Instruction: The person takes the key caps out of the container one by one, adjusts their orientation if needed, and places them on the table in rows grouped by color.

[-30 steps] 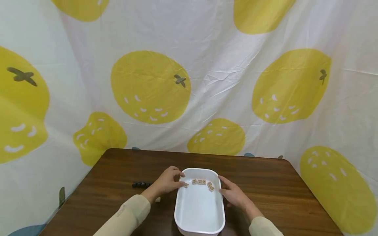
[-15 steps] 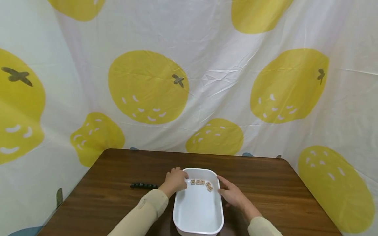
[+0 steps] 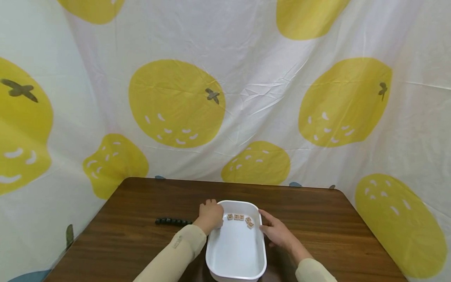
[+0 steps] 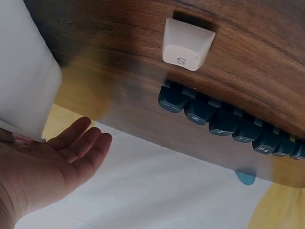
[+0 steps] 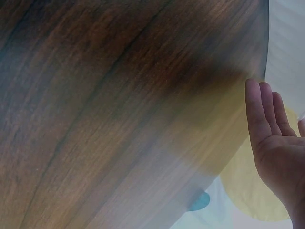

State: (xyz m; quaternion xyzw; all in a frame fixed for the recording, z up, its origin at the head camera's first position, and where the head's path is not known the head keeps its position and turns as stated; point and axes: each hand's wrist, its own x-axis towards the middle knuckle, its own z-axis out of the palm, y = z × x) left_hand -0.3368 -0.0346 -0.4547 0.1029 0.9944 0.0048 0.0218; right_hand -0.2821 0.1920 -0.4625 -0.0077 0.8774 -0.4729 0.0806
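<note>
A deep white tray (image 3: 237, 250) stands on the wooden table. Inside its far end lie several small tan square tiles (image 3: 239, 217) with dark markings. My left hand (image 3: 211, 216) reaches over the tray's far left rim; in the left wrist view its outer fingers (image 4: 93, 150) are lightly bent outside the wall. Its thumb and index finger are hidden by the tray there, and I cannot tell whether they pinch a tile. My right hand (image 3: 278, 233) rests along the tray's right rim, fingers (image 5: 257, 112) straight in the right wrist view.
A row of black keycaps (image 3: 172, 221) lies on the table left of the tray. Near it sits a single pale keycap (image 4: 186, 45) marked S, seen in the left wrist view. Behind the dark wood table (image 3: 303, 211) hangs a lemon-print cloth (image 3: 246, 117).
My left hand has shifted right and turned over the tray's left rim, covering the leftmost tile. The pale keycap is now behind the left arm in the head view. My right hand stays put.
</note>
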